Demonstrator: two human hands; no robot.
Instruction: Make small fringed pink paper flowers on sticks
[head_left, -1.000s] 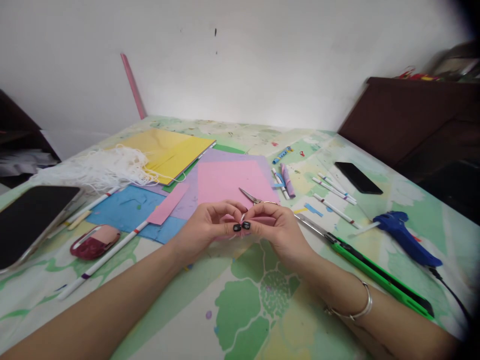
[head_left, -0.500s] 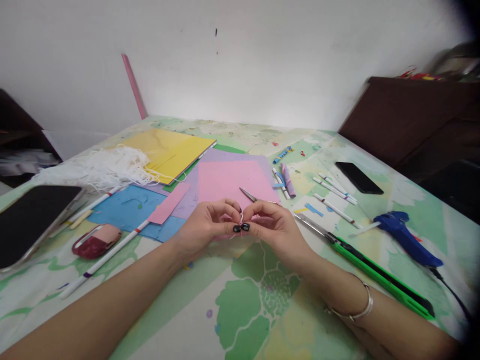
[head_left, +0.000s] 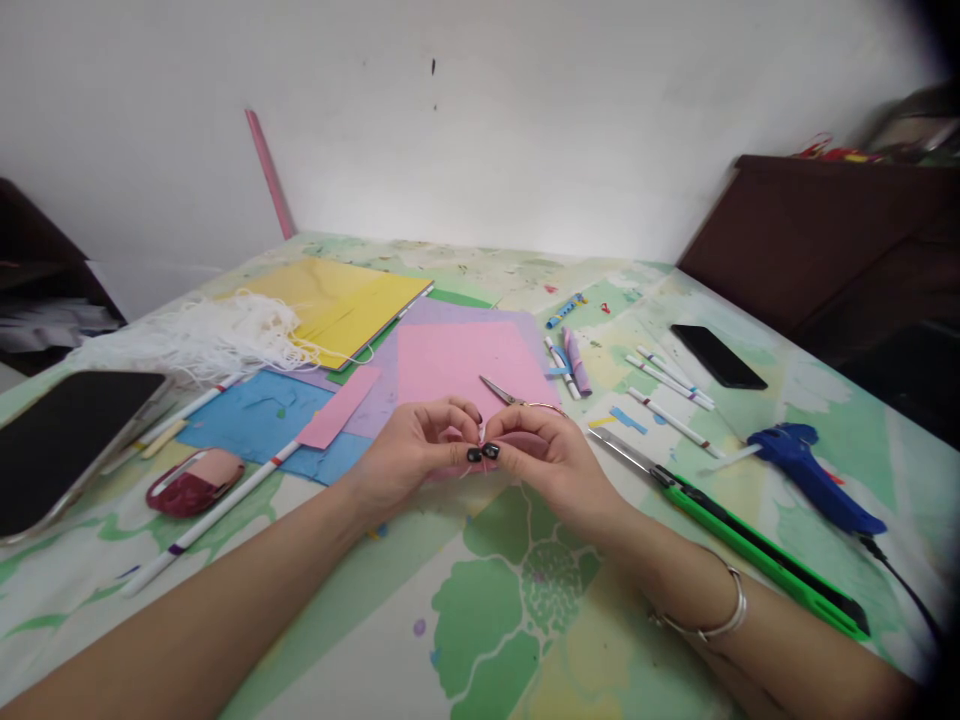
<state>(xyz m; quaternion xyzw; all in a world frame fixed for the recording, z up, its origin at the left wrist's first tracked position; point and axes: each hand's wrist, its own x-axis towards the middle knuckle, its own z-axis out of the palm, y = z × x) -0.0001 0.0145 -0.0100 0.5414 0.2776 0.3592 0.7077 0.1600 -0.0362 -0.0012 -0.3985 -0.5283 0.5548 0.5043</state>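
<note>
My left hand [head_left: 420, 440] and my right hand [head_left: 551, 455] meet over the middle of the table, thumbs nearly touching. Both are closed in a pinch on a short white string [head_left: 482, 436], whose thin ends poke out around the thumbs. Pink material shows between and behind the fingers; its shape is mostly hidden. Just beyond the knuckles lie scissors [head_left: 501, 391], their blades on a pink sheet [head_left: 465, 355] and their handles partly covered by my right hand. A green utility knife [head_left: 757, 540], blade out, rests beside my right forearm.
A blue glue gun [head_left: 821, 480], a phone [head_left: 718, 355] and white sticks [head_left: 671, 418] lie to the right. To the left are a tangle of white string [head_left: 202, 335], yellow sheets [head_left: 352, 300], a blue sheet [head_left: 247, 415], a maroon case [head_left: 195, 482] and a larger phone [head_left: 67, 440].
The fingertips have shifted very slightly around the string, and less of its white end shows above the thumbs. Nothing else on the table has moved.
</note>
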